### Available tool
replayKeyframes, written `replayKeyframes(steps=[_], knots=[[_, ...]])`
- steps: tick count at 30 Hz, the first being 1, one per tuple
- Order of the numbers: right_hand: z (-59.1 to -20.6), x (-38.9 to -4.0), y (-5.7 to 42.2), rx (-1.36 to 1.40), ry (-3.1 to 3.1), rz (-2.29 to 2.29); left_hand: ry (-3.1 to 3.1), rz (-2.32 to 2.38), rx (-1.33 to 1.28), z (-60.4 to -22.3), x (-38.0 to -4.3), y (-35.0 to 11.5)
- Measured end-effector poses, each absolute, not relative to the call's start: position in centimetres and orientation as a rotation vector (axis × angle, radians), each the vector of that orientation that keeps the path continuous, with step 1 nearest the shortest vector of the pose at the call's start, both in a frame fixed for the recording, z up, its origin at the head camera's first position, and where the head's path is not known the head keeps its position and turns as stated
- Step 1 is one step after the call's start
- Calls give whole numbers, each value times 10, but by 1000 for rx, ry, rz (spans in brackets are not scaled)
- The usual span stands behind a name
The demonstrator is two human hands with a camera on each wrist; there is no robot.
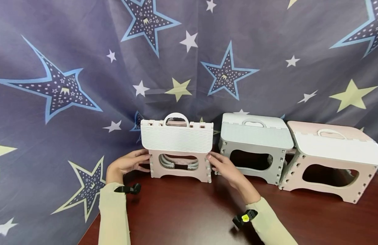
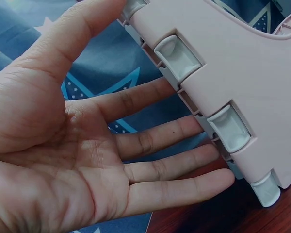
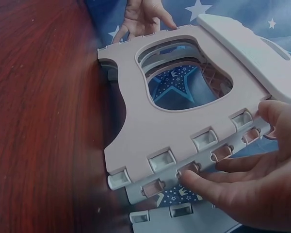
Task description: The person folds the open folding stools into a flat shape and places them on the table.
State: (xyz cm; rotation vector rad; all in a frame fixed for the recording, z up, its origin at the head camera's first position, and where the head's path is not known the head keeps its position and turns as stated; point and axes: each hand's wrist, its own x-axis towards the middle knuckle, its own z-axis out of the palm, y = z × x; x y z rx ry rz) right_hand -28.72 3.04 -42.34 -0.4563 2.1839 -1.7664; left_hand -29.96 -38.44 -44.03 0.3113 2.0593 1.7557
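Dark-red table (image 1: 176, 214), starry curtain (image 1: 94, 30) behind. Grip: left hand (image 1: 127, 162) wide, fingers touching the stool's (image 1: 176, 140) left edge; right hand (image 1: 224, 167), loosely spread, touching its right edge. Stool: between hands, top peaked, upright. Beside: grey stool (image 1: 253, 132), then pink-white stool (image 1: 345, 144). Apparent step: steadying; next move likely calls for even two-sided pressure.

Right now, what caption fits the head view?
Left hand and right hand touch a pale stool; two more stools stand alongside.

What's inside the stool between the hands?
Through the cut-out front panel of that stool: pale grey curved parts, plus a pinkish latticed piece in the right wrist view. Whatever lies behind the panel's solid areas is covered.
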Motion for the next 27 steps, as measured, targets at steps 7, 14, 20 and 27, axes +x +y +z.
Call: replayKeyframes(steps=[7,14,20,27], knots=[[-413,-295,37,-454,2129,-1778,2018,1797,297,-434,-311,-376],[-417,-294,32,-445,2057,-1774,2002,1812,234,-437,-305,-384],[-420,-291,29,-430,2049,-1802,2008,1811,252,-438,-302,-385],[-422,-289,27,-427,2062,-1830,2004,1827,244,-438,-302,-385]])
